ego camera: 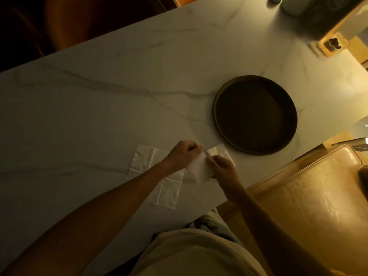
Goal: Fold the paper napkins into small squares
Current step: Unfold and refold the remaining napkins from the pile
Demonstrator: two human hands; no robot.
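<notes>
Both hands, left and right, pinch a half-folded napkin between them. Beyond the right hand lies one folded square; under the left forearm an unfolded napkin waits.

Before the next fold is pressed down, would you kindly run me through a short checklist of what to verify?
1. Left hand pinches the napkin being folded: ok.
2. Right hand has a grip on it too: ok.
3. Edges lined up: cannot tell, hands cover them.
4. Unfolded napkin lies flat on the table, ready: ok.
5. Round tray stands apart from the work: ok.
</notes>
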